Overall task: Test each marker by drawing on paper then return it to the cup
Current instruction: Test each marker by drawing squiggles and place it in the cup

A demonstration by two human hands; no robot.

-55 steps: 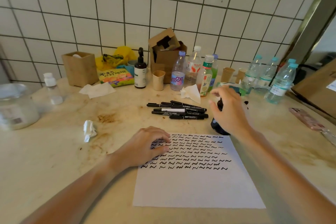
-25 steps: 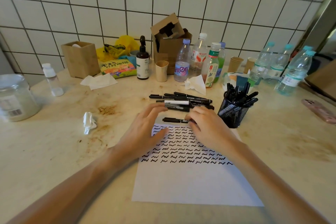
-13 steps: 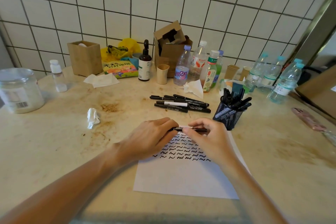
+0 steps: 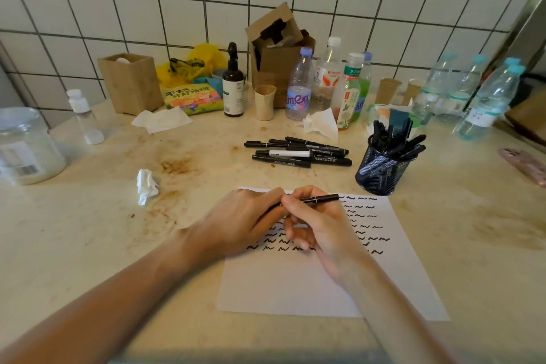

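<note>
Both hands are meeting over the top of the paper (image 4: 310, 284), sharing one black marker (image 4: 320, 199) that is lying nearly level above the rows of squiggles. The left hand (image 4: 236, 224) is curling its fingers round one end; the right hand (image 4: 320, 223) is pinching the barrel. Just beyond, loose markers (image 4: 298, 154) are lying in a heap, the mesh cup (image 4: 382, 170) of markers is standing to their right, and a crumpled tissue (image 4: 146, 185) is lying to the left.

Both hands (image 4: 295, 224) grip marker (image 4: 320, 199) (over paper (image 4: 325, 289)).
</note>
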